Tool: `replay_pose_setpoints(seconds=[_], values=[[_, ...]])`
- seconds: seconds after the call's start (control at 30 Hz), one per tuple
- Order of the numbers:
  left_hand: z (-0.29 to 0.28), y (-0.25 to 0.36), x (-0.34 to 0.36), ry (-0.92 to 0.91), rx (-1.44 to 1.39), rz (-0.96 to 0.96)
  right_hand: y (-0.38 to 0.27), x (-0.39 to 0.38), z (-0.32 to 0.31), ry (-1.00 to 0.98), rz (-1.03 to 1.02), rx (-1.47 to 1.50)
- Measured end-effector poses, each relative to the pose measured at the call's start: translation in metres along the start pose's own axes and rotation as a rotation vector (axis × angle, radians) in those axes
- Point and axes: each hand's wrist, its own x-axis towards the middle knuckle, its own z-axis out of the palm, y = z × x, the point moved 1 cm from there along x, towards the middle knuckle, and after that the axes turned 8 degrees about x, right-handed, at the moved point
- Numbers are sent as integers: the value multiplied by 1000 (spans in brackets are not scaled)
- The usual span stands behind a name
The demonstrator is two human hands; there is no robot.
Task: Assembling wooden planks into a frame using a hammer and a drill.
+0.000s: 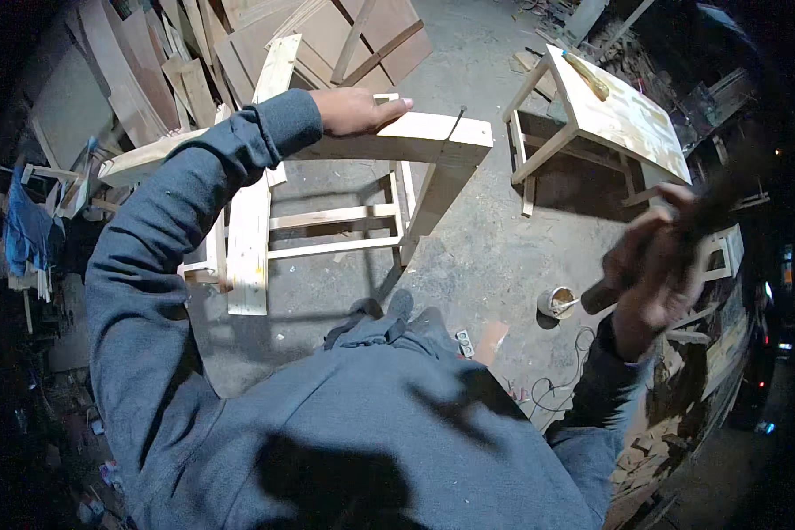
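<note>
My left hand grips a pale wooden board of a wooden frame, its fingers over the far edge. A long nail stands upright in the board to the right of that hand, near the board's end, above a wooden leg. My right hand is raised at the right, closed round the handle of a dark hammer, which is blurred. A vertical plank crosses the frame at the left.
A small wooden table with a brush-like object on it stands at the back right. Stacked panels lie behind the frame. A bucket and cables are on the concrete floor, with scrap wood along the right and blue cloth at the left.
</note>
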Motion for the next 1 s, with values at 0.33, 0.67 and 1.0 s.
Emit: replay_pose_setpoints(seconds=[0.33, 0.67, 1.0], values=[[6, -8, 10, 0, -40, 9, 18, 21, 39, -618, 469, -763], [13, -15, 21, 70, 26, 113, -30, 25, -19, -65, -49, -153], [11, -15, 19, 47, 7, 45, 43, 6, 40, -646, 297, -858]])
